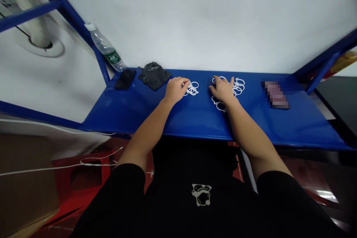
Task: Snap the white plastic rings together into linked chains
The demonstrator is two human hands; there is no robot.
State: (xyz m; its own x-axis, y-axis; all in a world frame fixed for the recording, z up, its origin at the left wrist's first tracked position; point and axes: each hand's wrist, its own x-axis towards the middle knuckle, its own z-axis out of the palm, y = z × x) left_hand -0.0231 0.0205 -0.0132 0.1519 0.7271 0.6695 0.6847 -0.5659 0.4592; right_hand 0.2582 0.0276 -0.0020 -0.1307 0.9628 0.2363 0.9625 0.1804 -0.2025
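My left hand (176,90) rests on the blue metal shelf (195,119), its fingertips touching a small tangle of white plastic rings (192,89). My right hand (222,89) lies spread over a larger scatter of the same rings. Part of that group shows past its fingers (238,86), and more rings sit below its heel (219,105). Some rings are hidden beneath my right hand. I cannot tell whether either hand has hold of a ring.
A black phone (125,79) and a crumpled black cloth (154,76) lie at the shelf's far left. A plastic water bottle (105,47) leans behind them. A pixelated flat object (275,95) lies to the right. Blue frame bars (323,68) flank the shelf, and a white wall stands behind.
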